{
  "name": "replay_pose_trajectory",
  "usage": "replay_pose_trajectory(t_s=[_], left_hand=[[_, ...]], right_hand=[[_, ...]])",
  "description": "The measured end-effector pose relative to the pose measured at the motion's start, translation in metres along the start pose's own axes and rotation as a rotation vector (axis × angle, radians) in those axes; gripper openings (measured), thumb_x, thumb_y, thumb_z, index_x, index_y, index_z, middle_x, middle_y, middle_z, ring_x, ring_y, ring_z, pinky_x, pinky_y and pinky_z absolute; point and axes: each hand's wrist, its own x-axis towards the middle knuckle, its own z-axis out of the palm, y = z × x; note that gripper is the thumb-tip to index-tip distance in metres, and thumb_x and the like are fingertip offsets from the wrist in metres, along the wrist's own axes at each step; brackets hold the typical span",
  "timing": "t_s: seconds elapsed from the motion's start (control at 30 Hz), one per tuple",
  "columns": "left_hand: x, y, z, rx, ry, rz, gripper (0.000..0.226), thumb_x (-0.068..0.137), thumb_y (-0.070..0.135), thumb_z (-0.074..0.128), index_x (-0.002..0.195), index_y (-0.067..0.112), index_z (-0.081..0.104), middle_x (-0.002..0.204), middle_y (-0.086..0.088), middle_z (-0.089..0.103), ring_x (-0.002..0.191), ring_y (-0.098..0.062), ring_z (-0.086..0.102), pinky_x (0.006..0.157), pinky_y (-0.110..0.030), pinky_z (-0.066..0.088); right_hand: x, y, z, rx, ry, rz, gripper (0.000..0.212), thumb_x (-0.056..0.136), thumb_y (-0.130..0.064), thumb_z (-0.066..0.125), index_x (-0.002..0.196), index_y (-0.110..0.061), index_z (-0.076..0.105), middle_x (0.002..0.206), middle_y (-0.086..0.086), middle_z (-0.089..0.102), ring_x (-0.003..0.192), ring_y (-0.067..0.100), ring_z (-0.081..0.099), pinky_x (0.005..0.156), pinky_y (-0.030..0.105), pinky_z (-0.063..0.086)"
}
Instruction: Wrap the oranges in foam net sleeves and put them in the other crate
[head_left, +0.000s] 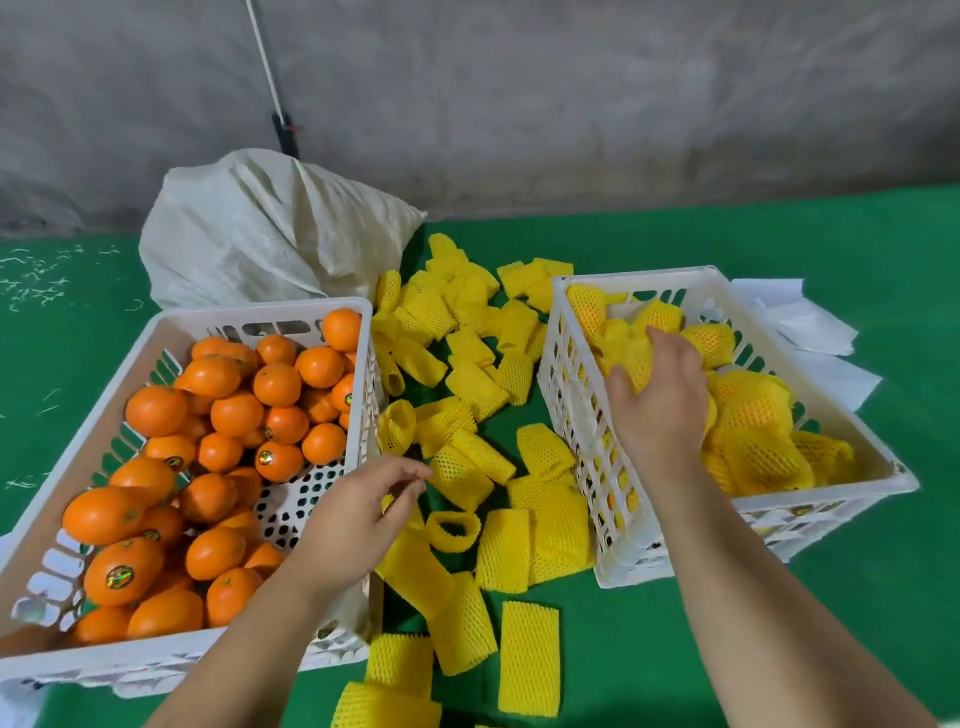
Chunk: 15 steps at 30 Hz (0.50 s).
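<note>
My right hand (657, 387) is down inside the right-hand crate (810, 506), fingers curled over a wrapped orange (631, 353) that I am setting among the other sleeved oranges (753, 431) already packed there. I hold it from above because that way I can nestle it into the gap by the near-left wall without knocking its neighbours about. My palm hides most of the fruit, so whether the grip is firm or just easing off I cannot tell for sure, though my fingers do wrap round the yellow netting.

My left hand (363, 512) hangs over the inner rim of the left-hand crate (171, 657), fingers loosely bent and thumb near the fingertips, holding nothing that I can see. It sits just beside the loose foam net sleeves (467, 415) scattered on the green table (727, 649) between the two crates (the handiest spot for them, midway between supply and destination). The nearest sleeve lies just off my fingertips, so I judge a fresh sleeve is the next thing to take.

The bare oranges (234, 415) wait heaped in the left crate, close under my left wrist, with part of the perforated floor showing. A pale woven sack (260, 234) slumps behind that crate.
</note>
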Motion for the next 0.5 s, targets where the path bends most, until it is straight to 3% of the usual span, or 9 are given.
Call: replay_pose_trajectory(t_s=[0.07,0.13,0.27,0.33,0.4,0.43,0.5], left_hand=[[-0.003,-0.005,0.003,0.066,0.011,0.038,0.018,0.104,0.027,0.065,0.119,0.033,0.074,0.111,0.026,0.069,0.102,0.0,0.066,0.085,-0.031,0.057],[-0.003,-0.008,0.004,0.042,0.03,0.043,0.018,0.104,0.03,0.064,0.118,0.036,0.074,0.11,0.026,0.07,0.103,-0.001,0.067,0.083,-0.03,0.057],[-0.004,-0.011,0.004,-0.089,0.072,-0.004,0.018,0.104,0.029,0.063,0.115,0.039,0.073,0.11,0.021,0.072,0.105,-0.007,0.069,0.083,-0.025,0.054],[-0.005,-0.012,0.004,-0.096,0.076,-0.007,0.017,0.104,0.029,0.063,0.116,0.037,0.073,0.109,0.019,0.072,0.105,-0.009,0.069,0.084,-0.022,0.052],[-0.005,-0.012,0.005,-0.093,0.084,0.001,0.018,0.105,0.029,0.062,0.117,0.035,0.073,0.109,0.019,0.071,0.105,-0.01,0.068,0.084,-0.019,0.051],[-0.005,-0.013,0.005,-0.101,0.094,0.0,0.018,0.105,0.029,0.062,0.118,0.034,0.073,0.109,0.019,0.071,0.106,-0.01,0.068,0.085,-0.018,0.051],[-0.003,-0.014,0.003,-0.128,0.136,-0.014,0.018,0.106,0.028,0.061,0.12,0.032,0.072,0.111,0.019,0.07,0.108,-0.009,0.068,0.087,-0.015,0.05]], right_hand=[[0.006,0.022,0.017,-0.351,-0.343,0.021,0.082,0.099,-0.067,0.038,0.164,-0.024,0.011,0.172,0.01,0.002,0.157,0.033,0.003,0.127,0.051,0.01],[0.006,0.029,0.03,-0.481,-0.514,0.022,0.097,0.093,-0.079,0.029,0.163,-0.023,-0.007,0.17,0.008,-0.018,0.157,0.031,-0.014,0.125,0.047,-0.006],[0.004,0.025,0.033,-0.573,-0.505,-0.013,0.104,0.092,-0.071,0.042,0.162,-0.02,-0.015,0.169,0.011,-0.021,0.156,0.032,-0.018,0.127,0.05,-0.005],[-0.005,0.021,0.031,-0.624,-0.442,-0.091,0.103,0.092,-0.066,0.044,0.16,-0.021,-0.02,0.168,0.015,-0.022,0.155,0.034,-0.022,0.124,0.049,-0.015],[-0.022,0.012,0.034,-0.654,-0.366,-0.259,0.098,0.091,-0.063,0.044,0.162,-0.022,-0.009,0.169,0.018,-0.014,0.155,0.036,-0.019,0.119,0.047,-0.022],[-0.031,0.005,0.04,-0.627,-0.347,-0.35,0.09,0.089,-0.06,0.046,0.162,-0.022,0.011,0.17,0.019,-0.002,0.156,0.037,-0.01,0.12,0.049,-0.015],[-0.045,-0.006,0.061,-0.538,-0.416,-0.467,0.056,0.09,-0.055,0.051,0.138,-0.027,0.053,0.167,0.018,0.019,0.154,0.036,0.007,0.122,0.053,0.005]])
